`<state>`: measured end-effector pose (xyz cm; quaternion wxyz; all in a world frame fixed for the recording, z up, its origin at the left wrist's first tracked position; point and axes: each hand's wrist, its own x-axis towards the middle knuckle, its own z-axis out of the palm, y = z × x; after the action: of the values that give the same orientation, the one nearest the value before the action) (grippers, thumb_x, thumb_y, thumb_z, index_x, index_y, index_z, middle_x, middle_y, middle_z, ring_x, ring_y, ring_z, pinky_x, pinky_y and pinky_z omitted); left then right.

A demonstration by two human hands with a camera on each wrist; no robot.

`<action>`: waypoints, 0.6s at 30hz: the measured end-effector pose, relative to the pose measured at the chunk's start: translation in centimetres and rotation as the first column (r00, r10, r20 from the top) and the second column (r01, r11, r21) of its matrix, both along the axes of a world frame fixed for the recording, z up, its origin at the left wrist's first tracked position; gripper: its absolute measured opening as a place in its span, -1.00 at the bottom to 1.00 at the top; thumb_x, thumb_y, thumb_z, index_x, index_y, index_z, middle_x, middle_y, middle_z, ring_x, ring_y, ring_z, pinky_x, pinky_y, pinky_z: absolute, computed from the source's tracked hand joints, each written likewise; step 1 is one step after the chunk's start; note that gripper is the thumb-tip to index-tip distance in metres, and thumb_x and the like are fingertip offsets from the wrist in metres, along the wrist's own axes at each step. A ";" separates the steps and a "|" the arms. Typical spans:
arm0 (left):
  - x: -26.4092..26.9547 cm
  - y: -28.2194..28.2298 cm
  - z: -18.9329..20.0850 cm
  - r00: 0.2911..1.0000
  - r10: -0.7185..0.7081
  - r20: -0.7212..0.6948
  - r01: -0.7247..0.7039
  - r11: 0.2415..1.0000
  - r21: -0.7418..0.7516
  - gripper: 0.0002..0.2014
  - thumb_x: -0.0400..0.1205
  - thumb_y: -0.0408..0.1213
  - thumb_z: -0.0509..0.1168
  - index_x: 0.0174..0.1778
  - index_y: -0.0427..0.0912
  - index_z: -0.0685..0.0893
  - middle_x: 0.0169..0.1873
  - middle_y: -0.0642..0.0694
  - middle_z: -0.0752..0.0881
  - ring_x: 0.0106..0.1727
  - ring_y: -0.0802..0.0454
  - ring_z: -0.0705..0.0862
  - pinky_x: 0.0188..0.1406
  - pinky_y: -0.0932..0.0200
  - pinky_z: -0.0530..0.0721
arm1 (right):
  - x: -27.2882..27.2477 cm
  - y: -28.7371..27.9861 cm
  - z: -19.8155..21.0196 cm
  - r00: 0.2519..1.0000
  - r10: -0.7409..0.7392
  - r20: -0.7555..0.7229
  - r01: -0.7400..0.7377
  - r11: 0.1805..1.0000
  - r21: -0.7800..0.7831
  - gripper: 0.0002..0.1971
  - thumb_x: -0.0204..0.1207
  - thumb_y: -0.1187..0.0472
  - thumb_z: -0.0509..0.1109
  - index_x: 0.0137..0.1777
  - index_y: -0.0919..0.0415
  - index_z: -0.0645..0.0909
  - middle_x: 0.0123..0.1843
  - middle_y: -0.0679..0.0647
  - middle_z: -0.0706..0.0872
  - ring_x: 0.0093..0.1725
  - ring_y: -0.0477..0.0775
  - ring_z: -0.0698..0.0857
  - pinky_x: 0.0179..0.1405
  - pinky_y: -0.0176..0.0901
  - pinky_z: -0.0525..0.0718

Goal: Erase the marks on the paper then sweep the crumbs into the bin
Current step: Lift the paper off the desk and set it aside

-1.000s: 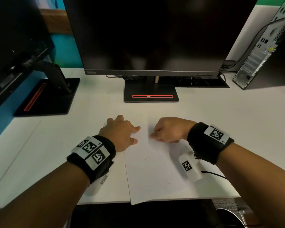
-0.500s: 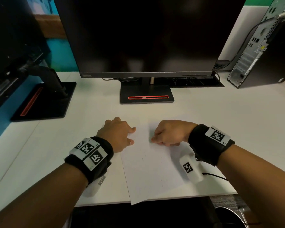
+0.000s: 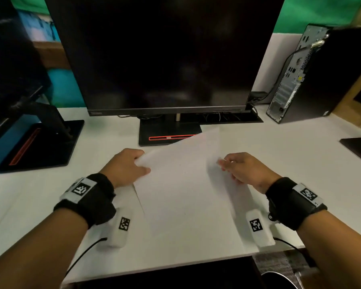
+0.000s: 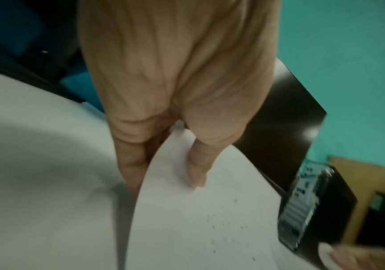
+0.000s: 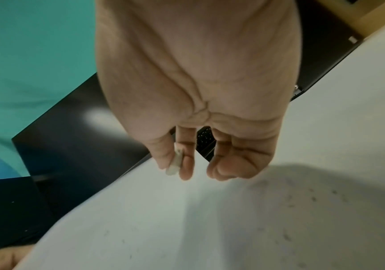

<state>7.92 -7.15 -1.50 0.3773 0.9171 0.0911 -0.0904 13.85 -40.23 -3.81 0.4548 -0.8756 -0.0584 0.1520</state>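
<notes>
A white sheet of paper [image 3: 186, 195] lies across the middle of the white desk [image 3: 279, 155], its left and far edge raised off the surface. My left hand [image 3: 142, 165] pinches that left edge, thumb on top and fingers underneath [image 4: 163, 169]. Small dark eraser crumbs [image 4: 235, 219] are scattered over the sheet [image 4: 210, 237]. My right hand [image 3: 227, 163] hovers at the sheet's right side and pinches a small pale eraser [image 5: 175, 163] between thumb and forefinger; crumbs [image 5: 311, 199] lie just below it. The round rim of a bin [image 3: 277, 278] shows under the desk's front right edge.
A dark monitor [image 3: 165, 59] stands behind the paper, its black base [image 3: 154, 132] partly covered by the raised corner. Another monitor stand [image 3: 40, 140] sits at the left and a PC tower [image 3: 296, 84] at the back right. A dark flat object [image 3: 358, 147] lies at the right edge.
My left hand has lifted the paper's left and far edge off the desk. My right hand has come up off the sheet and moved right. The hands are now wider apart.
</notes>
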 end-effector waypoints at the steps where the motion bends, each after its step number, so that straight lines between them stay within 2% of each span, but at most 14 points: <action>1: 0.0 0.1 0.6 1.000 0.008 0.019 -0.007 0.997 -0.074 -0.88 0.63 -0.21 0.48 0.06 0.02 0.75 0.02 -0.01 0.80 0.01 -0.03 0.79 0.07 -0.02 0.78 | 0.2 -0.2 -0.1 0.999 0.000 0.041 -0.001 1.000 0.022 -0.57 0.68 -0.13 0.41 -0.28 0.19 0.67 -0.28 0.11 0.53 -0.30 0.07 0.48 -0.24 -0.10 0.49; 3: -0.1 0.2 1.8 0.999 0.026 0.046 -0.018 0.986 -0.167 -0.86 0.65 -0.21 0.48 0.09 0.04 0.75 0.00 0.00 0.82 0.02 -0.05 0.81 0.08 -0.10 0.82 | 0.8 -0.5 -0.2 0.989 -0.038 0.145 0.031 0.998 0.052 -0.57 0.66 -0.18 0.42 -0.16 0.21 0.76 -0.11 0.07 0.70 -0.12 0.03 0.62 -0.04 -0.07 0.53; 4: -0.1 0.2 2.4 0.998 0.023 0.064 -0.011 0.983 -0.186 -0.86 0.65 -0.21 0.48 0.10 0.04 0.75 -0.01 0.01 0.83 0.03 -0.05 0.82 0.07 -0.11 0.82 | 1.2 -0.5 0.0 0.979 -0.061 0.194 0.045 0.995 0.088 -0.59 0.65 -0.19 0.42 -0.13 0.16 0.80 0.05 0.01 0.75 0.11 -0.02 0.66 0.13 -0.06 0.54; 5: -0.1 0.4 2.9 0.996 0.019 0.092 0.000 0.980 -0.199 -0.86 0.64 -0.22 0.48 0.08 0.04 0.76 -0.03 0.02 0.84 0.02 -0.05 0.82 0.06 -0.10 0.83 | 1.6 -0.5 0.2 0.971 -0.078 0.225 0.046 0.989 0.142 -0.62 0.65 -0.20 0.42 -0.10 0.11 0.83 0.17 -0.05 0.76 0.33 -0.08 0.61 0.31 -0.04 0.49; 6: -0.1 0.5 3.5 0.993 0.014 0.121 0.012 0.977 -0.213 -0.87 0.64 -0.24 0.48 0.07 0.04 0.77 -0.05 0.04 0.84 0.01 -0.03 0.83 0.05 -0.10 0.83 | 1.8 -0.4 0.5 0.966 -0.085 0.244 0.036 0.979 0.200 -0.65 0.65 -0.18 0.43 -0.09 0.08 0.85 0.19 -0.13 0.76 0.41 -0.13 0.57 0.41 -0.01 0.45; 7: 0.0 0.6 4.2 0.989 0.010 0.145 0.022 0.975 -0.223 -0.87 0.63 -0.24 0.49 0.06 0.05 0.77 -0.06 0.05 0.85 0.01 -0.01 0.84 0.04 -0.10 0.84 | 2.1 -0.2 0.9 0.960 -0.088 0.264 0.020 0.968 0.251 -0.66 0.66 -0.15 0.44 -0.11 0.09 0.86 0.09 -0.22 0.78 0.32 -0.16 0.62 0.39 -0.02 0.47; 8: 0.0 0.7 4.8 0.987 0.003 0.161 0.034 0.975 -0.222 -0.86 0.63 -0.25 0.49 0.06 0.04 0.77 -0.07 0.06 0.85 0.00 0.01 0.84 0.05 -0.11 0.84 | 2.1 -0.1 1.3 0.951 -0.099 0.293 0.011 0.958 0.286 -0.67 0.66 -0.11 0.44 -0.14 0.11 0.85 -0.05 -0.29 0.79 0.16 -0.21 0.68 0.30 -0.07 0.51; 10: 0.1 0.8 6.0 0.978 0.003 0.209 0.038 0.980 -0.194 -0.86 0.62 -0.26 0.50 0.05 0.05 0.78 -0.07 0.08 0.84 0.00 0.02 0.83 0.06 -0.13 0.84 | 2.2 0.1 2.0 0.924 -0.145 0.354 0.021 0.943 0.331 -0.69 0.66 -0.07 0.45 -0.18 0.11 0.83 -0.18 -0.32 0.78 -0.06 -0.29 0.72 0.15 -0.17 0.56; 12: 0.3 0.9 6.9 0.955 0.039 0.293 0.013 0.985 -0.173 -0.83 0.61 -0.29 0.51 0.03 0.07 0.77 -0.05 0.05 0.83 0.03 -0.02 0.81 0.06 -0.19 0.83 | 2.2 0.1 2.5 0.900 -0.184 0.396 0.023 0.926 0.378 -0.67 0.66 -0.05 0.46 -0.13 0.20 0.84 -0.12 -0.25 0.80 -0.07 -0.26 0.75 0.15 -0.18 0.62; 14: 0.4 0.8 7.5 0.925 0.075 0.374 -0.010 0.985 -0.171 -0.79 0.60 -0.30 0.51 0.08 0.07 0.75 0.03 0.02 0.80 0.11 -0.06 0.77 0.14 -0.27 0.79 | 2.1 0.0 2.8 0.894 -0.161 0.419 -0.013 0.924 0.383 -0.66 0.67 -0.03 0.46 -0.12 0.25 0.84 -0.11 -0.14 0.83 -0.08 -0.18 0.77 0.11 -0.16 0.63; 16: 0.4 0.4 7.7 0.898 0.107 0.426 -0.035 0.984 -0.173 -0.72 0.60 -0.29 0.50 0.18 0.04 0.69 0.13 0.02 0.74 0.21 -0.07 0.71 0.23 -0.30 0.74 | 1.7 -0.1 3.1 0.901 -0.114 0.419 -0.056 0.926 0.374 -0.75 0.67 0.01 0.46 -0.12 0.11 0.87 -0.08 -0.14 0.88 -0.03 -0.11 0.81 0.13 -0.14 0.67; 18: 0.4 -0.1 7.8 0.867 0.125 0.483 -0.049 0.985 -0.167 -0.68 0.59 -0.30 0.51 0.23 0.02 0.66 0.15 0.03 0.71 0.24 -0.06 0.67 0.26 -0.28 0.73 | 1.6 -0.5 3.5 0.894 -0.113 0.433 -0.068 0.922 0.382 -0.78 0.66 0.00 0.47 -0.16 0.01 0.87 -0.09 -0.17 0.87 -0.02 -0.11 0.81 0.19 -0.06 0.68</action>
<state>8.32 -7.20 6.26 0.4590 0.8742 0.0266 0.1563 15.49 -40.77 -0.27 0.5946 -0.7802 -0.1797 -0.0732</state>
